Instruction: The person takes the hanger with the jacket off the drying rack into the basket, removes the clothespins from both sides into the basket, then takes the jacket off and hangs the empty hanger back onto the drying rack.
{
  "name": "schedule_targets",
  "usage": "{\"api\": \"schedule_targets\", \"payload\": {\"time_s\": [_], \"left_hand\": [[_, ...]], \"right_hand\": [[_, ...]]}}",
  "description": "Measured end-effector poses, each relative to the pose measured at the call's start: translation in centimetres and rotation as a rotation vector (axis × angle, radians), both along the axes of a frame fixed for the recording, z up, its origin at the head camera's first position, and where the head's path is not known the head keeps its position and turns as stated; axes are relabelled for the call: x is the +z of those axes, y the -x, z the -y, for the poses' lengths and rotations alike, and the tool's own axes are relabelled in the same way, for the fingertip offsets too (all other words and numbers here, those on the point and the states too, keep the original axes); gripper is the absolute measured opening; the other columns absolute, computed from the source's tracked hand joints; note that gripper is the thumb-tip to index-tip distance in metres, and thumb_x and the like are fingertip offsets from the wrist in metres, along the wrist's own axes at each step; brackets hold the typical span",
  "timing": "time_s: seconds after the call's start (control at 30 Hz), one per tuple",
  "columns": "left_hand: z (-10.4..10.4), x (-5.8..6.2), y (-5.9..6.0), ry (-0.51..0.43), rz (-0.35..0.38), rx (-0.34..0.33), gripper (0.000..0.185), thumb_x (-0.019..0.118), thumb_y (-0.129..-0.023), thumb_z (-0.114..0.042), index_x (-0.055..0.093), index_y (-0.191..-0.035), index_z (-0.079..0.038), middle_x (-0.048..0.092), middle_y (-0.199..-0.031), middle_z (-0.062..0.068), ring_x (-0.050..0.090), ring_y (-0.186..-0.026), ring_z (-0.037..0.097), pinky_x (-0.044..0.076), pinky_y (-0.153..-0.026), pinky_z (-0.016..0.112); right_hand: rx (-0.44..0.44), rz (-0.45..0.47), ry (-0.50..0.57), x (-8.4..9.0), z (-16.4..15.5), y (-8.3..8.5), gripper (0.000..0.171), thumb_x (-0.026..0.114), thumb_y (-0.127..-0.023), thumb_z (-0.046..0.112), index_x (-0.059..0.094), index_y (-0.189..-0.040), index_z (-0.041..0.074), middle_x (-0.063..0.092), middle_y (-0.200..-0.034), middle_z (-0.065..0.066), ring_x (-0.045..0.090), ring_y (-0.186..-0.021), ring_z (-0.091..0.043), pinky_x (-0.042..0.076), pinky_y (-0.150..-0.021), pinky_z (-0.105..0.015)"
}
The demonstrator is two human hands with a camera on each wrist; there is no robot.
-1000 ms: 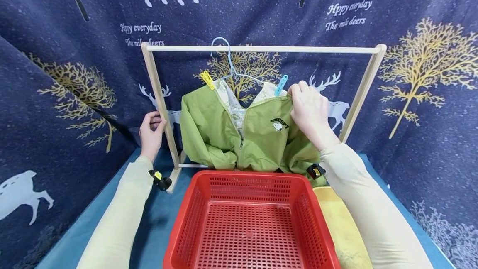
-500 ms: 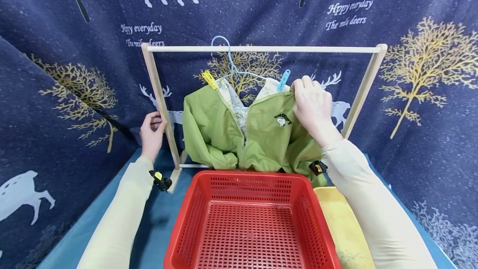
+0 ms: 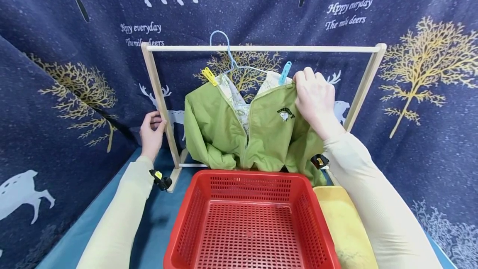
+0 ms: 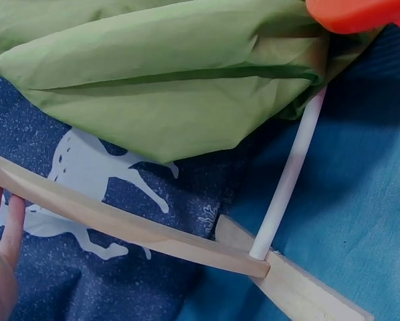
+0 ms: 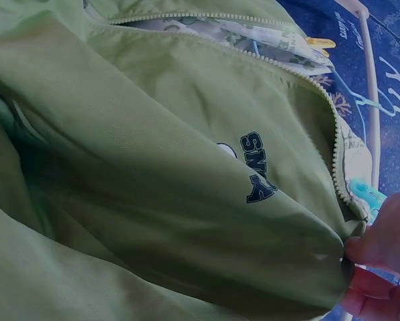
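Note:
A green zip jacket (image 3: 269, 136) with a dog print and a patterned white lining hangs on a light blue hanger (image 3: 232, 60), its hook above the wooden rack's top rail (image 3: 306, 49). A yellow clothespin (image 3: 209, 77) and a blue clothespin (image 3: 285, 73) sit at its neckline. My right hand (image 3: 316, 96) pinches the jacket's shoulder on the right; the right wrist view shows thumb and fingers (image 5: 380, 291) on the gathered cloth. With my left hand (image 3: 151, 134) I hold the rack's left post (image 3: 161, 105). The left wrist view shows that post's lower end and a drooping sleeve (image 4: 166, 100).
A red perforated basket (image 3: 194, 177) stands in front of the jacket, covering its lower edge. Right of it is a yellow container (image 3: 341, 219), partly behind my forearm. A blue cloth (image 3: 157, 219) covers the table, and a dark blue patterned curtain (image 3: 261, 7) hangs behind.
My right hand has moved up and slightly right, drawing the jacket shoulder, blue clothespin and hanger with it. The hanger's hook stands higher above the rail. My left hand stays put.

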State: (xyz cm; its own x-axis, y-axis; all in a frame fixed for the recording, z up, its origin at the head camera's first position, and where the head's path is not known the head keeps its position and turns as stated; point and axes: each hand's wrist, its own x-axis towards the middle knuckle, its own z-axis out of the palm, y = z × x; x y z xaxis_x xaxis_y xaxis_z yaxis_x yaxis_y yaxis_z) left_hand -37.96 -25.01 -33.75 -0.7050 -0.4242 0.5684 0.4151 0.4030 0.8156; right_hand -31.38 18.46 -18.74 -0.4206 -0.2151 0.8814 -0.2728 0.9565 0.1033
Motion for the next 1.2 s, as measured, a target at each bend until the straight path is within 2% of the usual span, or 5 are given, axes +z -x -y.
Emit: {"api": "schedule_targets", "payload": {"time_s": [0.43, 0.7, 1.0, 1.13, 1.2], "left_hand": [[0.0, -0.1, -0.1, 0.006, -0.003, 0.006, 0.032, 0.064, -0.095, -0.007, 0.059, -0.126, -0.006, 0.053, -0.090, -0.018, 0.053, -0.081, -0.004, 0.044, -0.070, 0.008], [0.0, -0.1, 0.0, 0.001, -0.011, 0.001, 0.032, 0.064, -0.095, -0.008, 0.059, -0.126, -0.005, 0.056, -0.093, -0.012, 0.053, -0.080, -0.004, 0.044, -0.070, 0.008], [0.1, -0.3, 0.1, 0.002, -0.009, 0.001, 0.031, 0.064, -0.094, -0.008, 0.060, -0.125, -0.006, 0.053, -0.090, -0.018, 0.052, -0.080, -0.004, 0.043, -0.071, 0.008], [0.1, -0.2, 0.1, 0.005, -0.015, -0.002, 0.031, 0.064, -0.095, -0.009, 0.060, -0.125, -0.006, 0.055, -0.092, -0.015, 0.052, -0.080, -0.005, 0.044, -0.071, 0.008], [0.1, -0.2, 0.0, 0.003, -0.017, -0.003, 0.031, 0.064, -0.095, -0.009, 0.060, -0.125, -0.005, 0.059, -0.094, -0.008, 0.052, -0.080, -0.005, 0.044, -0.071, 0.008]], "right_hand": [[-0.013, -0.027, -0.007, 1.1, -0.3, 0.1, 0.016, 0.050, -0.087, -0.003, 0.062, -0.097, 0.000, 0.058, -0.091, -0.018, 0.057, -0.075, -0.043, 0.045, -0.051, -0.057], [-0.031, -0.005, -0.001, 2.0, -0.4, 0.3, 0.021, 0.049, -0.085, -0.005, 0.062, -0.100, 0.001, 0.059, -0.094, -0.018, 0.058, -0.077, -0.043, 0.046, -0.053, -0.058], [-0.035, -0.027, -0.013, 3.0, -0.9, 0.4, 0.018, 0.049, -0.087, -0.004, 0.062, -0.098, 0.000, 0.058, -0.093, -0.018, 0.057, -0.075, -0.044, 0.046, -0.051, -0.058], [-0.037, -0.027, -0.021, 3.6, -1.1, 0.1, 0.021, 0.048, -0.085, -0.005, 0.062, -0.100, 0.000, 0.061, -0.097, -0.018, 0.058, -0.078, -0.044, 0.047, -0.053, -0.059], [-0.030, -0.029, -0.027, 3.9, -1.1, 0.0, 0.023, 0.047, -0.084, -0.007, 0.063, -0.100, 0.000, 0.062, -0.098, -0.018, 0.059, -0.080, -0.043, 0.047, -0.054, -0.058]]}}
